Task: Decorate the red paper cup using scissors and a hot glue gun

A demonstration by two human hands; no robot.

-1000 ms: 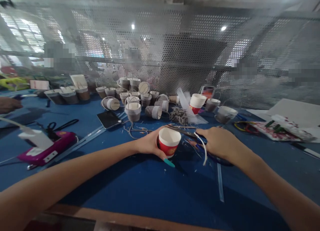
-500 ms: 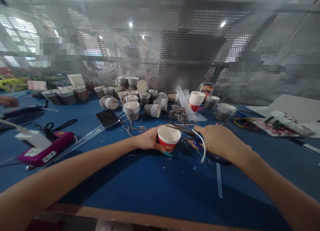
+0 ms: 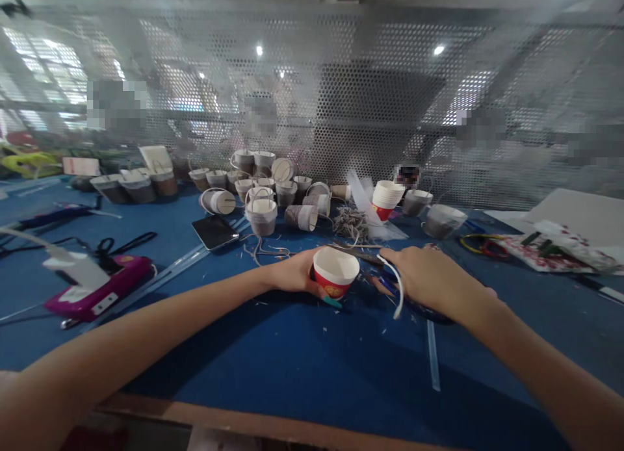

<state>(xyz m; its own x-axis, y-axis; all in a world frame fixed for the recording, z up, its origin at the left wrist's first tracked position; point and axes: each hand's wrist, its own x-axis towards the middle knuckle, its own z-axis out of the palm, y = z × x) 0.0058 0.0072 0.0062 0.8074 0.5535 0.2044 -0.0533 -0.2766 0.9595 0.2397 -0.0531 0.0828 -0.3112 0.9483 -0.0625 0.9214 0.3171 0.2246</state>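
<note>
At near middle of blue tabletop (image 3: 322, 386), grips red-and-white paper cup (image 3: 336, 285) in left hand (image 3: 298, 273), mouth up, fingers curled round left side. With right hand (image 3: 429, 279), just right of cup, grasps blue-handled scissors (image 3: 369, 257), white cord (image 3: 400, 292) dangling alongside. Far: grey-wrapped cups (image 3: 262, 225) left, stacked paper cups (image 3: 388, 194) right.

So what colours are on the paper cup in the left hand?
The paper cup is red with gold print outside, white inside; head view.
</note>
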